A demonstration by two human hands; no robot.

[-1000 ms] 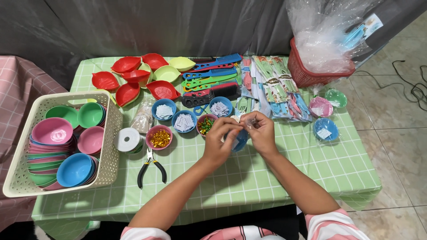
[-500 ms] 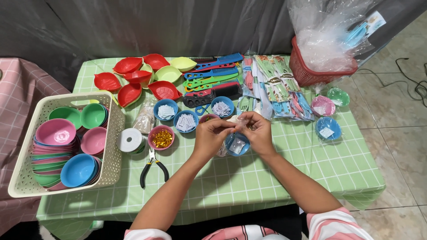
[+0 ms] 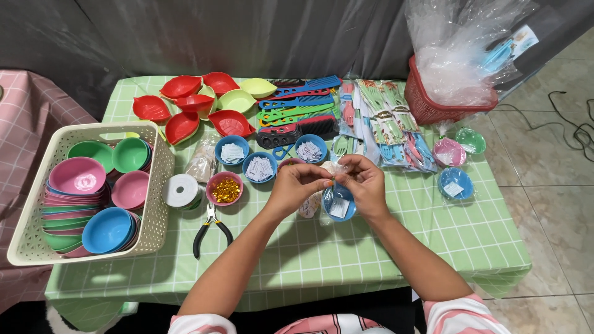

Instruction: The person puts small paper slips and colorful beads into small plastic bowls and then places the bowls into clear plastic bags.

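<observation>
Both hands meet over table centre. Left hand (image 3: pixel 297 185) and right hand (image 3: pixel 365 182) pinch top of a small clear bag (image 3: pixel 331 201) between fingertips, thumbs and forefingers closed on it at the neck. Can't tell if anything else sits in the pinch, too small.

Bag hangs below the fingers, w/ a small blue bowl (image 3: pixel 339 207) inside or right behind it, white paper slip in the bowl. Bag bottom rests on or just above the green checked tablecloth (image 3: pixel 371 247); can't tell which.

Progress, by how things lie:
- Done, prob.: three bagged bowls at right, pink (image 3: pixel 448 151), green (image 3: pixel 471 140), blue (image 3: pixel 456 182), each w/ a slip, set apart from the rest.
- In hand: one bag, neck gathered, closing looks not finished.
- Left: a lot. White basket (image 3: pixel 158 185) at left holds stacks of pink, green, blue bowls, unbagged. Red and yellow-green leaf-shaped dishes (image 3: pixel 204 102) at rear, combs (image 3: pixel 300 105) and packs of plastic cutlery (image 3: pixel 383 120) beside them.

Supplies near hands: blue bowls w/ paper slips (image 3: pixel 260 167), pink bowl of gold bits (image 3: pixel 225 188), white spool (image 3: pixel 181 190), pliers (image 3: pixel 210 229) just left of the left forearm, untouched. Red basket w/ clear plastic bags (image 3: pixel 445 93) at far right corner.

Judgement: early to mid run, few done vs. many stacked.
</observation>
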